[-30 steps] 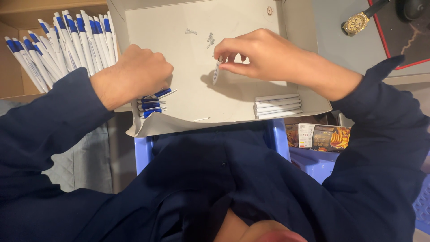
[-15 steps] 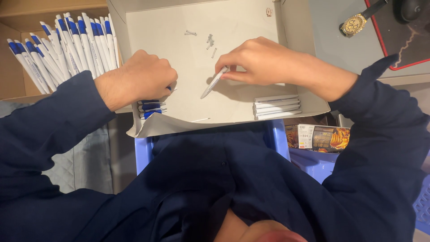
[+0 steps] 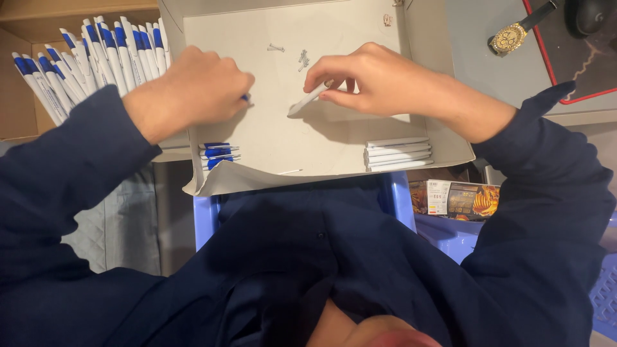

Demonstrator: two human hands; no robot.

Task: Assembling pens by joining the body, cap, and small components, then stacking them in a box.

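Right hand (image 3: 379, 83): fingertips pinched on white pen barrel (image 3: 307, 101), tip resting on floor of shallow white tray (image 3: 276, 138). Left hand (image 3: 193, 90): fist closed over blue pen part (image 3: 246, 97), mostly hidden. Small springs (image 3: 302, 59) near tray's far edge; white barrels (image 3: 397, 153) stacked right; blue-capped pieces (image 3: 217, 154) left; finished pens (image 3: 83, 64) beside tray.

I have one view only, from a camera on the person's head, looking almost straight down from close above. It faces the shallow white tray (image 3: 424, 38) at mid-distance, with both forearms reaching into it. The dark-sleeved chest fills the near edge. A box of pens (image 3: 90, 58) sits far left, a wristwatch (image 3: 511, 37) far right. No second view shares this scene.
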